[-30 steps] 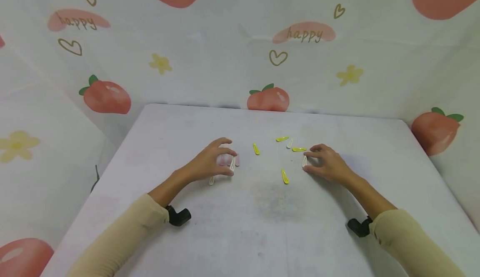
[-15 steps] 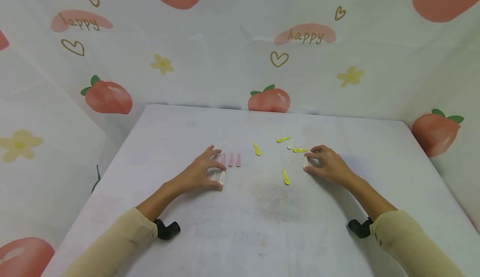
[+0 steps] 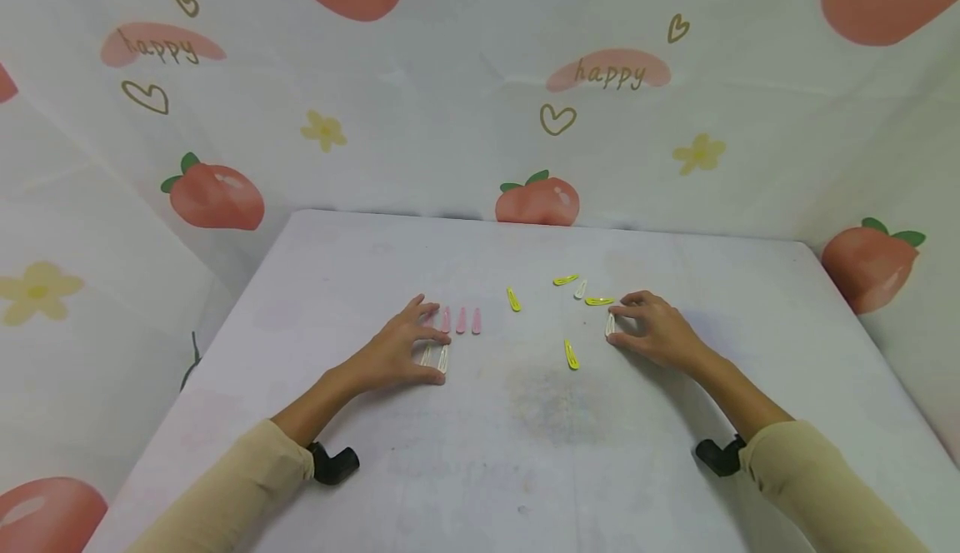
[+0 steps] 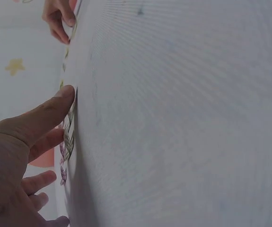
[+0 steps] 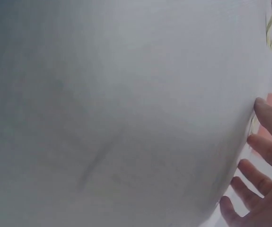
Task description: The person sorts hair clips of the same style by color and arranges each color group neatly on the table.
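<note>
My left hand (image 3: 393, 351) is low over the table at the left, thumb and index finger at the two ends of a white snap hair clip (image 3: 443, 359). Another white hair clip (image 3: 426, 356) lies just left of it, under the curve of the fingers. Behind them is a row of pink hair clips (image 3: 461, 321), the leftmost partly hidden by the fingers. My right hand (image 3: 652, 328) pinches a white hair clip (image 3: 610, 323) lengthwise between thumb and index finger, close to the table. In the right wrist view, the right hand's other fingers (image 5: 254, 175) are spread.
Several yellow hair clips lie scattered between the hands, one of them (image 3: 572, 355) nearest the front. A white clip (image 3: 581, 289) lies between two yellow ones at the back. The white table (image 3: 495, 470) meets a fruit-printed cloth (image 3: 420, 78) behind.
My left hand has moved left and toward me with its white clip, bringing it beside the other white one and uncovering pink clips. The right hand stays in place.
</note>
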`<state>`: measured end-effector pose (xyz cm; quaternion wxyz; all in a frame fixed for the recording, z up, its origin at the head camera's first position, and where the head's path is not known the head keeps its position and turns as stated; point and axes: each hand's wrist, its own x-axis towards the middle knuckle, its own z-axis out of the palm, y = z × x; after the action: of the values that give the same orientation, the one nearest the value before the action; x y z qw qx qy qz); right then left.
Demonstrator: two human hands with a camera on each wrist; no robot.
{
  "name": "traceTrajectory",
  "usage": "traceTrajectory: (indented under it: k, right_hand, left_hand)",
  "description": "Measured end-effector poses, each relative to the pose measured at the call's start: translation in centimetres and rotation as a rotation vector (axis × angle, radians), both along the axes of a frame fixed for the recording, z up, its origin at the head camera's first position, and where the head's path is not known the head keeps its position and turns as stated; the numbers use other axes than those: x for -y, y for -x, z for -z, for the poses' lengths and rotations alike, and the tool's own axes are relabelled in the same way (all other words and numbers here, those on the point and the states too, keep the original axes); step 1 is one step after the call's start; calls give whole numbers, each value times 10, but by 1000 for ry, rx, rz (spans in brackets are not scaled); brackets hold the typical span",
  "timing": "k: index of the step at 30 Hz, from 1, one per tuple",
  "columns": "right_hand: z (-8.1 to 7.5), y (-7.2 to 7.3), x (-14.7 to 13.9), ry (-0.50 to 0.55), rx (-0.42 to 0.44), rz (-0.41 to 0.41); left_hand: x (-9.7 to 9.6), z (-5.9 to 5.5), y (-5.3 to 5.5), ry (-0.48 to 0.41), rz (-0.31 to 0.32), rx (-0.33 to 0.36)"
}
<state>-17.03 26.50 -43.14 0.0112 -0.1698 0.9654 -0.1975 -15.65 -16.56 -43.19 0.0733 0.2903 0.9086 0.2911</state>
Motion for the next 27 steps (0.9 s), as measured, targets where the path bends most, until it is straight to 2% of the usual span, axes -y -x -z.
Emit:
traceTrajectory:
  k: [6,11,17,20,24,27]
  right_hand:
    - [-3,-1,5,68,-44,-45]
    - [-7,-2,29,123,-82,-130]
    - [-14,-9,78,150,4,-269]
    - [-18,-11,105,119,50,-322]
    - [-21,-12,139,66,98,-348]
    - [-20,-12,160,46,98,-379]
  left_hand:
    - [1,2,-1,-12,-5,-4]
    - [1,2,-1,-19,-15,-17]
    - [1,2,-2,-12,-23,-35]
    - [1,2,-1,-7,-24,-41]
    - [1,3,-1,-5,-29,-36]
    - [0,4,-1,-4,-30,-36]
